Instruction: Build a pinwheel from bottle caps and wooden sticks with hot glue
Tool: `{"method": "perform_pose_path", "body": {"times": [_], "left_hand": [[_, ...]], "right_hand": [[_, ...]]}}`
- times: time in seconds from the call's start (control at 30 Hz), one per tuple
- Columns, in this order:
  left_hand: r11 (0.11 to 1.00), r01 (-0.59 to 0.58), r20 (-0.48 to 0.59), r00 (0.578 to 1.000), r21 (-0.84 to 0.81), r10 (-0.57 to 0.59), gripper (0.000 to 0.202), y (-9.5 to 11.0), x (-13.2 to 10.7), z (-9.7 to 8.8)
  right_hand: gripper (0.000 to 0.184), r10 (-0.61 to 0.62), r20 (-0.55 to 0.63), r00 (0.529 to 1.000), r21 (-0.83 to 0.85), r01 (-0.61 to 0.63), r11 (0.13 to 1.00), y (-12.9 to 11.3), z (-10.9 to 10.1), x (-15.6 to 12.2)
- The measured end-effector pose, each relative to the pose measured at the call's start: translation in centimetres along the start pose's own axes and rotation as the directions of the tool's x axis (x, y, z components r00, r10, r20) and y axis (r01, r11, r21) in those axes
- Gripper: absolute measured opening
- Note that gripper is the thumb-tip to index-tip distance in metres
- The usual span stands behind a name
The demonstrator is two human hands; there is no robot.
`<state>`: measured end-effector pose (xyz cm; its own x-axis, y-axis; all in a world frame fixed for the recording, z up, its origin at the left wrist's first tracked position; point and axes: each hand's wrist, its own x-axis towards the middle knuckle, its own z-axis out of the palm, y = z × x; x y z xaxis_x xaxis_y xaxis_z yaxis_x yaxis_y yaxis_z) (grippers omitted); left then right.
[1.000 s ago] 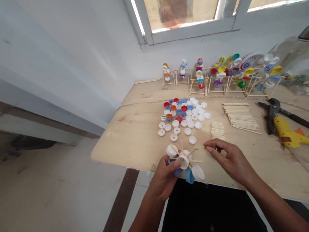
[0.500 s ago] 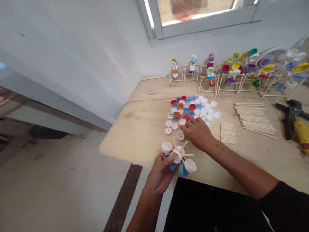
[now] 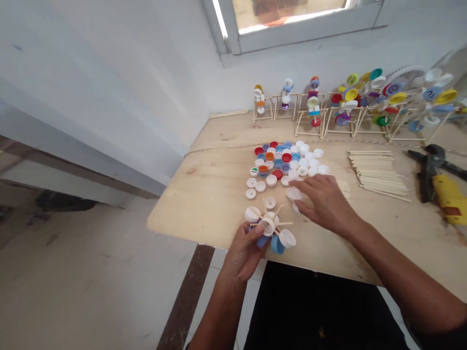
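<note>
My left hand [image 3: 242, 253] is closed on a small wheel of bottle caps and sticks [image 3: 269, 226], held over the table's front edge. White and blue caps sit on some of its thin wooden spokes; other spokes are bare. The thumb presses by the white hub cap. To the right, my right hand [image 3: 323, 201] hovers low over the table, with a white bottle cap [image 3: 294, 194] between thumb and fingers, slightly blurred. Behind it lie many loose caps [image 3: 286, 157] in white, blue, red and orange. A white cap with a hole [image 3: 270, 203] lies just beyond the wheel.
Finished cap wheels on stick frames [image 3: 343, 116] line the wall at the back. A bundle of long sticks [image 3: 377, 175] and shorter sticks [image 3: 343, 189] lie right of the caps. Black-handled cutters [image 3: 426, 170] and a yellow tool [image 3: 450, 199] lie at the right. A twisted cord [image 3: 219, 147] crosses the table.
My right hand has moved right, away from the near caps, with a white bottle cap now showing at its fingers. My left hand still holds the wheel. The view has shifted slightly.
</note>
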<state>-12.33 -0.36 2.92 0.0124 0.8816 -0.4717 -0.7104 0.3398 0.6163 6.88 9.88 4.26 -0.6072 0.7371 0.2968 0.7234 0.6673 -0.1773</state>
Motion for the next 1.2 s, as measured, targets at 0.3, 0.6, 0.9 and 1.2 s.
{"method": "perform_pose_path", "body": {"times": [0.3,0.6,0.9,1.2], "left_hand": [[0.996,0.055,0.049,0.997,0.076,-0.059,0.031,-1.3,2.0,2.8],[0.993,0.028,0.089,0.995,0.117,-0.038,0.022,-2.9,4.8,7.7],[0.982,0.054,0.072,0.995,0.179,-0.068,0.023,-2.4,4.8,8.0],[0.991,0.026,0.066,0.997,0.13,-0.035,0.03,-2.1,3.4,6.9]], "right_hand": [[0.025,0.42,-0.09,0.903,0.239,-0.39,0.889,1.9,-3.0,-12.4],[0.03,0.504,-0.163,0.848,0.292,-0.447,0.846,2.0,-1.1,-14.0],[0.026,0.468,-0.216,0.857,0.268,-0.409,0.872,2.4,-0.9,-13.6],[0.024,0.317,-0.233,0.92,-0.004,-0.327,0.945,3.1,-0.1,-13.2]]}}
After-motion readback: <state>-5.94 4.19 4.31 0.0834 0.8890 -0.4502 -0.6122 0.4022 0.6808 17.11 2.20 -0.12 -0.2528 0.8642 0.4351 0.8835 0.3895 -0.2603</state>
